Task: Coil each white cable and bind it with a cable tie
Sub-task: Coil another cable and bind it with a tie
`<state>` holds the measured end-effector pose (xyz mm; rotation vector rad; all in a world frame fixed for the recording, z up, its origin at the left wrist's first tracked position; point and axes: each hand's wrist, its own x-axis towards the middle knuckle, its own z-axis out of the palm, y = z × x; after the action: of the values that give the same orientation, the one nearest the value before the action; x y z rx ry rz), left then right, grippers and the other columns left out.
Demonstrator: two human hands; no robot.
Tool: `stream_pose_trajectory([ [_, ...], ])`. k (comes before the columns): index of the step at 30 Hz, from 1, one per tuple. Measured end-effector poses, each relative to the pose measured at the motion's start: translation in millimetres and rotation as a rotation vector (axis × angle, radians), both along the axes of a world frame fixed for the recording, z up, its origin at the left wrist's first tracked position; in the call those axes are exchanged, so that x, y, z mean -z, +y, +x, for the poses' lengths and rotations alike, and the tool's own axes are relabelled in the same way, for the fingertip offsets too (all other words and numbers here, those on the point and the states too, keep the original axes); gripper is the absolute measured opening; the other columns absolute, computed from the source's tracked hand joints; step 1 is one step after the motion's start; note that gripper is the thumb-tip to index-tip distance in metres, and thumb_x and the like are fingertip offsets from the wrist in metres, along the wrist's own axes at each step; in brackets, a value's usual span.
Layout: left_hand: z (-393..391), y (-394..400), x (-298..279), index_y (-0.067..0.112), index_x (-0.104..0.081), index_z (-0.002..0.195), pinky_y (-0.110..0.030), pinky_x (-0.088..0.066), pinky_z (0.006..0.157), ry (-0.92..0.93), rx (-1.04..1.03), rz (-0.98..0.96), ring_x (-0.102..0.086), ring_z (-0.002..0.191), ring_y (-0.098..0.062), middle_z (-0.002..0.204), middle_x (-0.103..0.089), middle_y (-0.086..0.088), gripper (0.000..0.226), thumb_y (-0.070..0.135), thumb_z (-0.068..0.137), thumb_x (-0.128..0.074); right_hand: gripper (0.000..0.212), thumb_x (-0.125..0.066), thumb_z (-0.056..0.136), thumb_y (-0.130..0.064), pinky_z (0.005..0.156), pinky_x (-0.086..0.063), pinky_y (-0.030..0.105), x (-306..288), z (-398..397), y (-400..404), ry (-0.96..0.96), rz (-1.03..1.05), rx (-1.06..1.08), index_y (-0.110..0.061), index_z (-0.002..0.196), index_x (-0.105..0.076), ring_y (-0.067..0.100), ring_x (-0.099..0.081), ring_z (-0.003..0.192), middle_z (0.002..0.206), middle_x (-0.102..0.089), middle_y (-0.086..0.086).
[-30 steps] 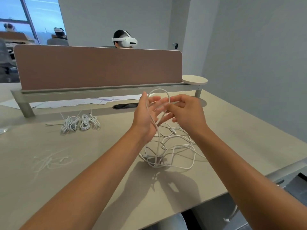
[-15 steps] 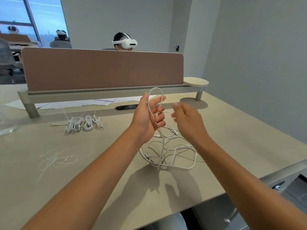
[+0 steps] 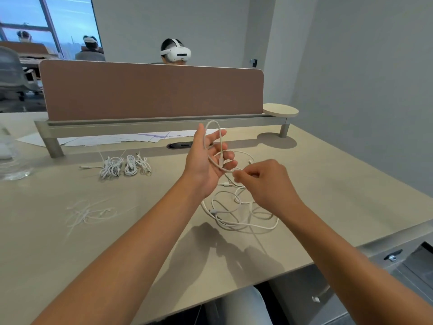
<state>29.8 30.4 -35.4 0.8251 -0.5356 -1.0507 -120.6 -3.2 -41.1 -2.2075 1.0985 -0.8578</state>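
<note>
You have three bundled cables lying finished on the counter. Your left hand loosely grasps one loop of the white cable, your right hand pinches its slack — the rest lies tangled below, cable ties waiting.

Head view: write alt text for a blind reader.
A person's left hand holds up a loop of white cable while the right hand pinches it; the rest lies tangled on the desk.
</note>
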Motion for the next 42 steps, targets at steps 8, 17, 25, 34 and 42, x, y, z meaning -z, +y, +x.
stream_pose_trajectory([
  [8,-2.8,12.8,2.5,0.019,-0.063,0.133,-0.046,-0.060,0.093,-0.124,0.042,0.094,-0.076,0.101,-0.027,0.117,-0.076,-0.012,0.056,0.060,0.106,-0.036,0.022,-0.062,0.100,-0.037,0.061,-0.043,0.025,-23.2,13.9,4.5,0.327,-0.392,0.076,-0.024,0.101,-0.080,0.015,-0.060,0.070,0.081,-0.068,-0.004],
  [17,-3.8,14.4,8.3,0.021,-0.065,0.127,-0.043,-0.062,0.089,-0.218,0.007,0.166,-0.074,0.095,-0.028,0.108,-0.079,-0.010,0.054,0.062,0.105,-0.036,0.027,-0.076,0.092,-0.042,0.064,-0.048,0.028,-38.0,21.5,-3.6,0.407,-0.430,0.007,-0.022,0.098,-0.058,0.017,-0.059,0.073,0.085,-0.064,-0.004],
  [25,-7.6,10.4,14.1,0.020,-0.070,0.122,-0.045,-0.063,0.088,-0.323,-0.037,0.215,-0.069,0.087,-0.024,0.093,-0.069,-0.013,0.049,0.052,0.109,-0.036,0.044,-0.083,0.088,-0.030,0.067,-0.053,0.025,-32.4,26.3,-15.6,0.359,-0.380,-0.106,-0.025,0.106,-0.043,0.016,-0.063,0.086,0.103,-0.063,-0.003],
  [34,14.0,10.9,22.9,0.014,-0.063,0.127,-0.032,-0.049,0.057,-0.153,-0.086,0.178,-0.056,0.060,-0.018,0.086,-0.068,-0.010,0.053,0.057,0.106,-0.040,0.026,-0.056,0.105,-0.040,0.065,-0.057,0.034,-15.1,7.0,-21.7,-0.032,0.176,-0.114,-0.015,0.104,-0.064,0.016,-0.068,0.062,0.080,-0.072,0.004],
  [42,12.1,15.9,25.5,0.008,-0.065,0.119,-0.032,-0.042,0.056,-0.268,-0.009,0.205,-0.054,0.060,-0.019,0.094,-0.075,-0.014,0.064,0.060,0.107,-0.031,0.025,-0.065,0.100,-0.027,0.056,-0.041,0.026,-16.5,11.5,-29.7,-0.081,-0.037,-0.014,-0.013,0.083,-0.077,0.012,-0.049,0.057,0.067,-0.065,0.006],
])
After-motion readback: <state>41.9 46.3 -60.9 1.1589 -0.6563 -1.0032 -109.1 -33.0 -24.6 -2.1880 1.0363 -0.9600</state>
